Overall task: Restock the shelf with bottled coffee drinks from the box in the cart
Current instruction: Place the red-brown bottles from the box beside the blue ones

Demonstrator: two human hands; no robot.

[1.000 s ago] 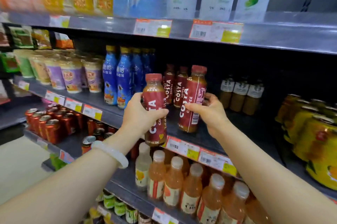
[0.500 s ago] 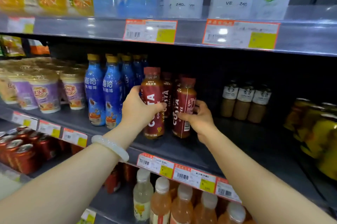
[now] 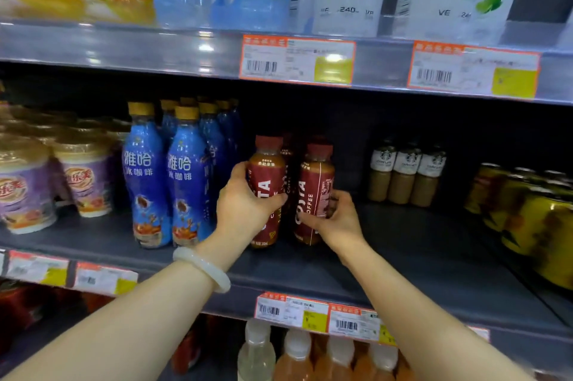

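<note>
Both hands are busy at the shelf [image 3: 310, 275]: her left hand [image 3: 245, 210] wraps one Costa coffee bottle [image 3: 265, 191], her right hand [image 3: 336, 219] curls round a second Costa bottle [image 3: 316, 194] just beside it. Both bottles seem set down upright. Bare shelf stretches right of her right hand, so I'd guess plenty remains; the cart is out of sight.

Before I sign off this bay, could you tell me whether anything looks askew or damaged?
Nothing stands out. The two Costa bottles, left one and right one, stand upright on the shelf, each in a hand's grip. Neighbouring blue bottles look upright.
</note>
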